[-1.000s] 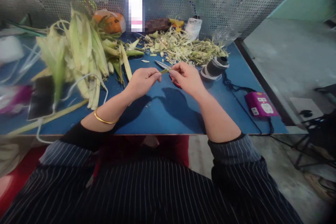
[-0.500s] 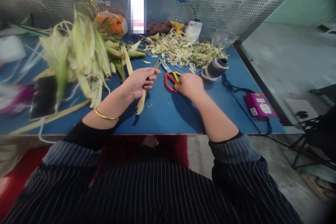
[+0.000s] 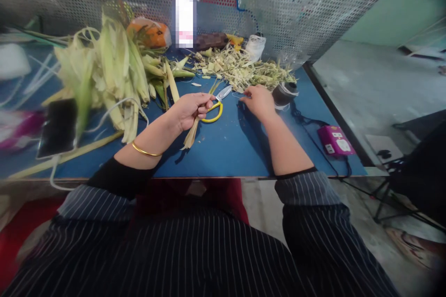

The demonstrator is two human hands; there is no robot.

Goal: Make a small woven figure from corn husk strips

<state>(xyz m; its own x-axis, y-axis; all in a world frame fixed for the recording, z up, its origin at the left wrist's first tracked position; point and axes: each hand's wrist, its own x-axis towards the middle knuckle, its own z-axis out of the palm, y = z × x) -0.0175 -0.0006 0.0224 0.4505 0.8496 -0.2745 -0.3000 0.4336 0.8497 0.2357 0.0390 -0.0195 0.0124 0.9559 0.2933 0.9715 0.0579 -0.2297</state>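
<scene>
My left hand (image 3: 195, 110) is closed around a narrow bundle of dry corn husk strips (image 3: 191, 137); its thin tips stick out above the fingers and its wider end hangs below. Scissors (image 3: 218, 110) lie on the table against the left fingers, blades pointing up and right, yellow handle showing and the other handle hidden. My right hand (image 3: 258, 102) is bent low over the table with thumb and forefinger drawn together at a fine pale thread (image 3: 236, 95). Just right of that hand is a spool of dark thread (image 3: 285, 94).
Whole corn husks (image 3: 118, 65) are heaped at left, beside a phone (image 3: 58, 125) on a white cable. Husk scraps (image 3: 240, 67) spread along the back, near a white cup-like container (image 3: 255, 48). A purple power socket (image 3: 336, 140) with black cords sits at right. Perforated panel behind.
My right hand has let go of the scissors and moved right, to the thread. The scissors now lie further left, turned, by my left hand, which keeps the husk bundle.
</scene>
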